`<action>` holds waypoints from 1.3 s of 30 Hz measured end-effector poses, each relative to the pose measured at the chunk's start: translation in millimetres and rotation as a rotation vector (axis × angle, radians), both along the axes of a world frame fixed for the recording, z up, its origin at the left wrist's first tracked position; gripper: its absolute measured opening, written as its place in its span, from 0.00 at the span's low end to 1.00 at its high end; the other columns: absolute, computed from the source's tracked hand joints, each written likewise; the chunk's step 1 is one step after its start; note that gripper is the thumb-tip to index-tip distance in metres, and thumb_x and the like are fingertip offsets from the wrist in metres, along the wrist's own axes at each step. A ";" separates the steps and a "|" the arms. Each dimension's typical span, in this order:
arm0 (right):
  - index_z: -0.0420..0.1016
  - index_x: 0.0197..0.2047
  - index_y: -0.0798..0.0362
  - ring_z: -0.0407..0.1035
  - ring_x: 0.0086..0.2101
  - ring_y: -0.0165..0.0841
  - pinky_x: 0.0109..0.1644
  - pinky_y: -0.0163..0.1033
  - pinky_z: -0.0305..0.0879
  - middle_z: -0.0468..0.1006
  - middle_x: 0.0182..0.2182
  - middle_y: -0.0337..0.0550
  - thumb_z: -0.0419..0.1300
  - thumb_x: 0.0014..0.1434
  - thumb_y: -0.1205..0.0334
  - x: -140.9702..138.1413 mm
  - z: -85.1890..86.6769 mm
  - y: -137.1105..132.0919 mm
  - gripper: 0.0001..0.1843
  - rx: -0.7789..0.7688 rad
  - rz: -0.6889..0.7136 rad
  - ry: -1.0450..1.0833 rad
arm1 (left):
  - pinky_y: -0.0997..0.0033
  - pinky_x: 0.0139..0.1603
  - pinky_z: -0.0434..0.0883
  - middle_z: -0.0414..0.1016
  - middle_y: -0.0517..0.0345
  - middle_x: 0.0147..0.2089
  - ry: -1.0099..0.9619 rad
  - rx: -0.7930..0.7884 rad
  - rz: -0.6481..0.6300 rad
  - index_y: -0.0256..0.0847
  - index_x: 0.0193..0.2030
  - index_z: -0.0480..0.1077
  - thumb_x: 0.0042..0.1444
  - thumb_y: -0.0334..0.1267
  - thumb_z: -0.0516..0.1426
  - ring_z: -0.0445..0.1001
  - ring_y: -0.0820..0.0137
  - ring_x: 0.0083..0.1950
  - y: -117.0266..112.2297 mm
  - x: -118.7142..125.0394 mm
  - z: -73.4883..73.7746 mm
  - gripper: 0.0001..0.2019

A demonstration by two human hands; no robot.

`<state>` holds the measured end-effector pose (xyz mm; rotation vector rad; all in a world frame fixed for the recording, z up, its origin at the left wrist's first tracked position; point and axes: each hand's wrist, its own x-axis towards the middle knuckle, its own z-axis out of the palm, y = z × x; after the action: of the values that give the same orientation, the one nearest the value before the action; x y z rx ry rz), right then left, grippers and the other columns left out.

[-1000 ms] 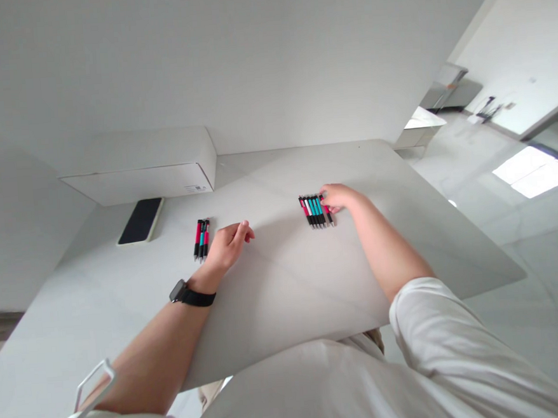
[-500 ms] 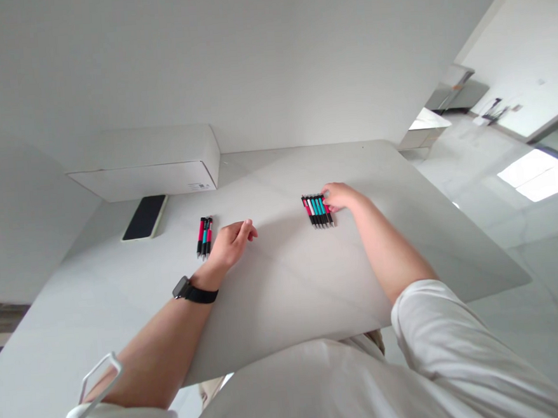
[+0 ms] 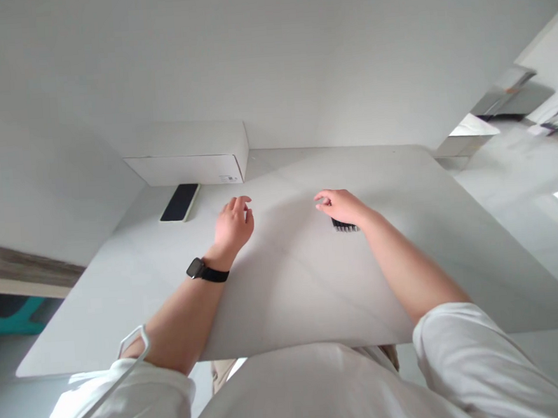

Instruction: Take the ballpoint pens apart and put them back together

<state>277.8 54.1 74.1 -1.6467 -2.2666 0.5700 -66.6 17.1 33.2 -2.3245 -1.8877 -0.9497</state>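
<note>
Risk at this stage lies with the row of pens [image 3: 345, 227] on the table [image 3: 303, 284]: only the dark tips protrude from beneath the heel of the right hand [image 3: 342, 206], and the barrels are fully covered. Round barrels lying side by side are likely to roll or fan apart if the palm presses unevenly or slides sideways, and a pen pushed out of the row could travel across the smooth tabletop. The right hand lies palm down over the row with fingers loosely bent toward the far edge; whether the fingers are clamped on any pen cannot be determined, because the hand hides the contact. The pens therefore sit directly beneath the palm, tips pointing toward the person, not between the fingertips. The left hand [image 3: 233, 225], with a wristwatch [image 3: 201, 270] on its wrist, rests palm down well apart from the row, fingers relaxed and slightly curled, with nothing visible in it. A phone [image 3: 180, 202] lies just beyond the left hand, near a white box [image 3: 194, 156] at the wall.
</note>
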 end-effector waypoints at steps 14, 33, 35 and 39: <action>0.83 0.53 0.44 0.79 0.39 0.35 0.44 0.36 0.68 0.87 0.39 0.39 0.63 0.68 0.59 -35.3 -18.8 -14.2 0.12 0.047 0.208 0.076 | 0.48 0.54 0.67 0.80 0.40 0.53 0.281 -0.210 0.260 0.42 0.63 0.66 0.64 0.34 0.53 0.74 0.45 0.57 8.0 -19.1 -2.5 0.21; 0.79 0.59 0.45 0.77 0.45 0.37 0.51 0.40 0.71 0.82 0.49 0.44 0.62 0.68 0.58 -48.4 -29.7 -20.2 0.17 0.135 0.295 0.100 | 0.61 0.50 0.70 0.82 0.53 0.43 0.161 -0.194 -0.221 0.44 0.62 0.66 0.63 0.36 0.59 0.79 0.58 0.46 -5.1 13.7 -7.8 0.20; 0.78 0.60 0.46 0.76 0.50 0.38 0.57 0.42 0.70 0.80 0.53 0.47 0.63 0.68 0.58 -54.0 -32.8 -23.9 0.18 0.183 0.333 0.101 | 0.63 0.48 0.71 0.82 0.55 0.43 0.094 -0.179 -0.328 0.45 0.62 0.65 0.62 0.34 0.60 0.79 0.61 0.45 -10.9 25.5 -8.8 0.22; 0.81 0.54 0.48 0.75 0.52 0.40 0.60 0.43 0.68 0.81 0.51 0.47 0.63 0.67 0.61 -64.2 -39.0 -28.6 0.13 0.157 0.394 0.079 | 0.61 0.53 0.72 0.82 0.56 0.45 0.021 -0.104 -0.457 0.46 0.62 0.65 0.64 0.35 0.61 0.80 0.61 0.48 -16.1 37.6 -9.8 0.21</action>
<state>213.7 25.6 35.1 -1.0904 -2.5174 0.5154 -29.1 1.0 23.5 -2.8856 -1.4519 -0.8575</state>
